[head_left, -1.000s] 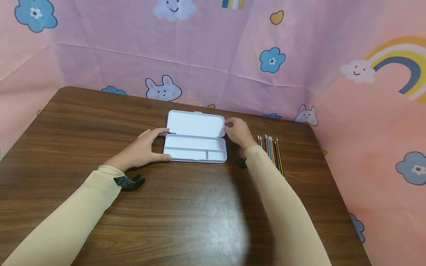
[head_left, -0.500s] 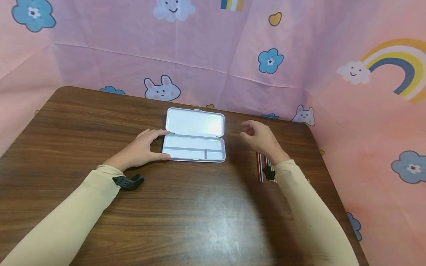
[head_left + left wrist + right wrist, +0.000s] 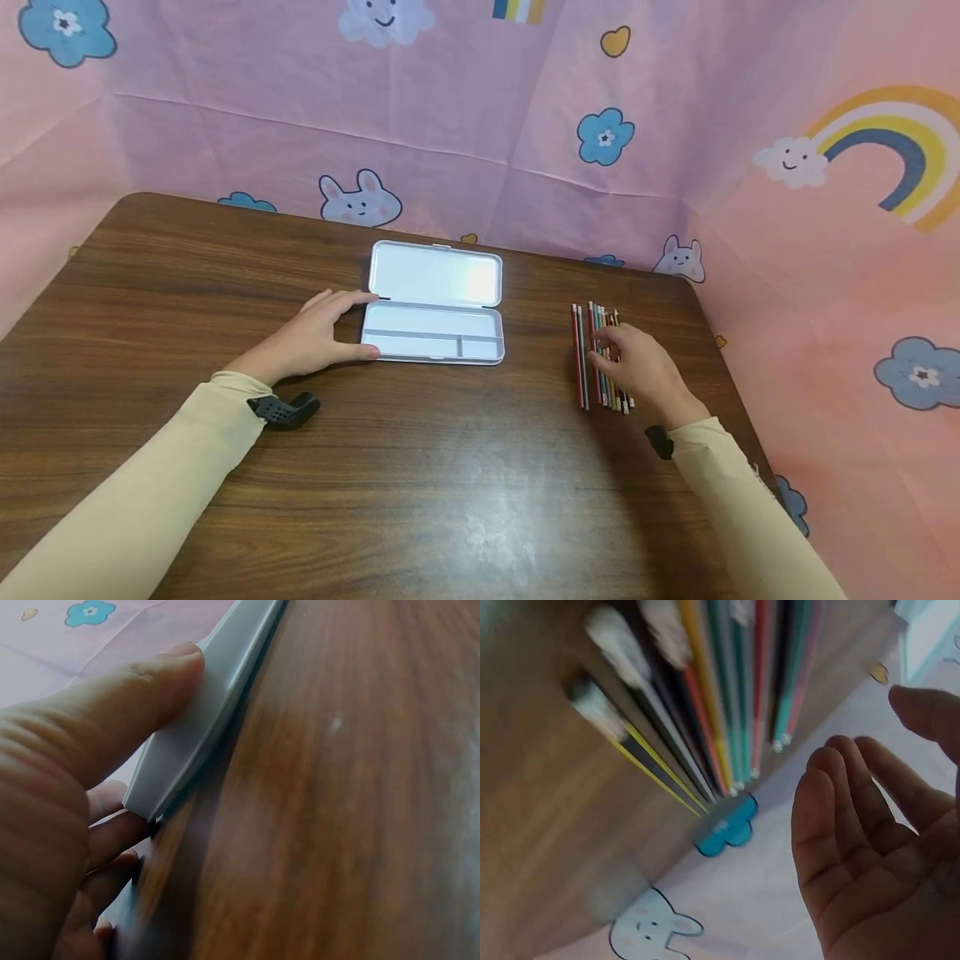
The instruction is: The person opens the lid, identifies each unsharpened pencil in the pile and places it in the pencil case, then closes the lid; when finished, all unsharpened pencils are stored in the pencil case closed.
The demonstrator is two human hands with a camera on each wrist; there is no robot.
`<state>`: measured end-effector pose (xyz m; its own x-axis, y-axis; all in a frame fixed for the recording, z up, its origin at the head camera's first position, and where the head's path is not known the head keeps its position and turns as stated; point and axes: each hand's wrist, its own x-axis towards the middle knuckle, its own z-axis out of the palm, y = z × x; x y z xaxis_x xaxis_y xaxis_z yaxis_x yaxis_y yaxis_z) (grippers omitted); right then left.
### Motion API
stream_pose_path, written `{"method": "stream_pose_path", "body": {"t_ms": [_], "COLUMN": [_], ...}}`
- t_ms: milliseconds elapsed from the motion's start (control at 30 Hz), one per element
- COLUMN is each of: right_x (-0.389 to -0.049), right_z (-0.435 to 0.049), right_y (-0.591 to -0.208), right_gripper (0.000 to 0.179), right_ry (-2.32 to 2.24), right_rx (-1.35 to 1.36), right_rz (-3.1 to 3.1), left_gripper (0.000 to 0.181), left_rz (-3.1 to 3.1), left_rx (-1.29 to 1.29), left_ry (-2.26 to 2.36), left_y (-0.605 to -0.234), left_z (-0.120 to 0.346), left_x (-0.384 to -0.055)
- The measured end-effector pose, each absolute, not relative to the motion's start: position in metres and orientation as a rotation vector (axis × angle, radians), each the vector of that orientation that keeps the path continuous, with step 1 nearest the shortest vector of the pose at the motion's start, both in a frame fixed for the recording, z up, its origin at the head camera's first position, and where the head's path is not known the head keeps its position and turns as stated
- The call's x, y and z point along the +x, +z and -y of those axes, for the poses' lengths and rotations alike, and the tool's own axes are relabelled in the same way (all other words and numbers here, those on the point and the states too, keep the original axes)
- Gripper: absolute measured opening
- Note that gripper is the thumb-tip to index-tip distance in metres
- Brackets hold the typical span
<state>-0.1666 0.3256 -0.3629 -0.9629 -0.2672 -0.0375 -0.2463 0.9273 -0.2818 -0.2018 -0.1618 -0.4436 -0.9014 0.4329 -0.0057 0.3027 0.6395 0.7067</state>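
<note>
A white pencil case (image 3: 412,345) lies with its lid (image 3: 431,275) tipped back, showing a long compartment and two smaller ones in front. My left hand (image 3: 311,337) holds its left end, thumb against the front wall and index finger by the hinge. In the left wrist view the thumb presses on the case's side (image 3: 225,675), and the other fingers sit behind its corner. Over a row of pencils (image 3: 577,358) right of the case, my right hand (image 3: 645,367) hovers with fingers loosely bent and nothing between them. The right wrist view shows the pencils (image 3: 735,697) beside the fingers.
The brown wooden table (image 3: 420,467) ends at a pink printed cloth (image 3: 450,117) behind and on the right. Two pencils lie slightly apart, left of the main group. Black straps (image 3: 285,411) sit on both wrists.
My right hand has left the lid's right edge and moved right and toward me, over the pencils. The left hand stays at the case. The lid has tilted back slightly.
</note>
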Motion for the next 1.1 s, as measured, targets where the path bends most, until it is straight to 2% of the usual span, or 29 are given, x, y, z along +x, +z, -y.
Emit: {"method": "stream_pose_path", "body": {"t_ms": [300, 533, 867, 1100], "right_x": [-0.168, -0.17, -0.174, -0.176], "right_z": [-0.318, -0.313, -0.303, -0.296], "right_y": [-0.386, -0.386, -0.39, -0.395], "right_gripper": [0.023, 0.024, 0.037, 0.035], "right_ry": [-0.333, -0.338, -0.381, -0.466], "right_rx": [-0.412, -0.305, -0.331, -0.352], "right_rz": [-2.982, -2.939, -2.893, -2.893], "left_gripper": [0.091, 0.091, 0.091, 0.091], "left_rz": [-2.688, -2.692, -2.695, -2.698], "left_rx": [0.625, 0.632, 0.665, 0.663], "left_ry": [1.105, 1.109, 1.121, 1.12], "left_y": [-0.444, -0.444, -0.444, -0.444], "left_z": [0.162, 0.16, 0.161, 0.162], "left_x": [-0.203, -0.203, -0.205, -0.204]}}
